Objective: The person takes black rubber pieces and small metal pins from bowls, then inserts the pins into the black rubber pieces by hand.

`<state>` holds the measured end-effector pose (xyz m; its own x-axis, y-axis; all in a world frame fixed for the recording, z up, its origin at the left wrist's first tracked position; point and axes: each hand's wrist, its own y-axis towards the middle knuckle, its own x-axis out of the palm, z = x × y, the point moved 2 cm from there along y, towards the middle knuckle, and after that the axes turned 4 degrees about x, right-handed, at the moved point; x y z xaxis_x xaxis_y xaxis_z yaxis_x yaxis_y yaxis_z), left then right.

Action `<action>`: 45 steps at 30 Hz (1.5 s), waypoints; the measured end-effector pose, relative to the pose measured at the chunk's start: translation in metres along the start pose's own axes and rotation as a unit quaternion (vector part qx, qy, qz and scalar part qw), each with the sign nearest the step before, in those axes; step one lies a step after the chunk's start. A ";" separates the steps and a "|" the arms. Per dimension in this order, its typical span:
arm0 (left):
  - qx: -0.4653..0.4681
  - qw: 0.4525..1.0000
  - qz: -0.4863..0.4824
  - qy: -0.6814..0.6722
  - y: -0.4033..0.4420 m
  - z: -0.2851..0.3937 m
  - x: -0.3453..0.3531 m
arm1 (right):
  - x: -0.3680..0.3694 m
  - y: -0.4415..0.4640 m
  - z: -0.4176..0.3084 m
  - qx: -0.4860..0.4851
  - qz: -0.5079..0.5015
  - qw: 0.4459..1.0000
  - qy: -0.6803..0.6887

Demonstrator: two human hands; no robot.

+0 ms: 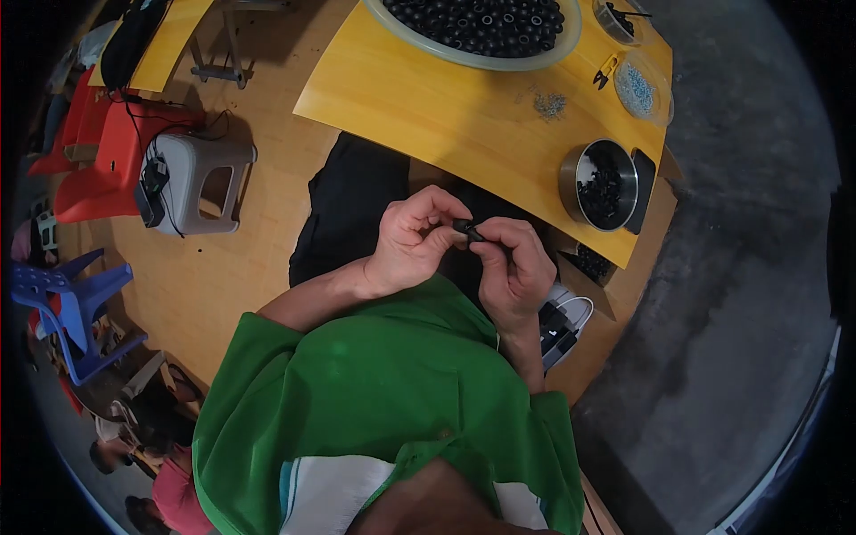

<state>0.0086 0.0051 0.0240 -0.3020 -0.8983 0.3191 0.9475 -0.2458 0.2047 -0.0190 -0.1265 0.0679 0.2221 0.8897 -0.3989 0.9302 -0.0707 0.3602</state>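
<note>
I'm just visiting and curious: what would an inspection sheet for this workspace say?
Surface: yellow table, with bare areas between the items.
Job's things: small black piece at the fingertips; wide basin of black rings; metal bowl of black pieces.
Clutter: loose pale bits, yellow-handled snips, clear tub of bluish bits.
Hands: left hand and right hand pinch the small black piece.
Cables: black cables by the grey stool; white cable below the table.
Surroundings: red chairs, blue chair, other people.
</note>
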 end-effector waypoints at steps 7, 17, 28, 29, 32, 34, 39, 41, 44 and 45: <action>-0.011 0.998 -0.049 0.044 -0.003 -0.002 -0.006 | -0.001 0.000 -0.001 0.011 -0.004 1.000 -0.005; 0.089 0.981 -0.044 0.167 0.002 0.006 -0.006 | -0.002 -0.001 -0.005 -0.017 -0.006 0.999 -0.036; 0.124 0.966 -0.065 0.219 0.004 0.009 -0.006 | -0.004 0.000 -0.009 -0.005 -0.018 0.998 -0.060; 0.118 0.965 -0.073 0.221 0.004 0.010 -0.007 | -0.005 0.000 -0.009 -0.004 -0.018 0.998 -0.059; 0.114 0.965 -0.079 0.221 0.003 0.010 -0.007 | -0.005 -0.001 -0.008 -0.003 -0.025 0.998 -0.063; 0.115 0.966 -0.077 0.219 0.003 0.009 -0.007 | -0.005 -0.001 -0.008 -0.012 -0.033 0.998 -0.059; 0.113 0.963 -0.083 0.229 0.001 0.009 -0.008 | -0.004 -0.005 -0.004 -0.002 -0.028 0.999 -0.024; 0.099 0.970 -0.071 0.211 0.000 0.011 -0.005 | -0.003 -0.007 -0.004 0.018 -0.025 0.999 -0.008; 0.069 0.976 -0.055 0.197 -0.004 0.009 -0.005 | -0.004 -0.008 -0.002 0.026 -0.029 0.999 0.008; 0.053 0.977 -0.054 0.201 -0.005 0.007 -0.005 | -0.005 -0.008 -0.001 0.029 -0.047 0.998 0.013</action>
<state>0.0044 0.0133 0.0277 -0.3127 -0.9451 -0.0950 0.8901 -0.3265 0.3181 -0.0278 -0.1303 0.0675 0.1252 0.9051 -0.4064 0.9623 -0.0112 0.2716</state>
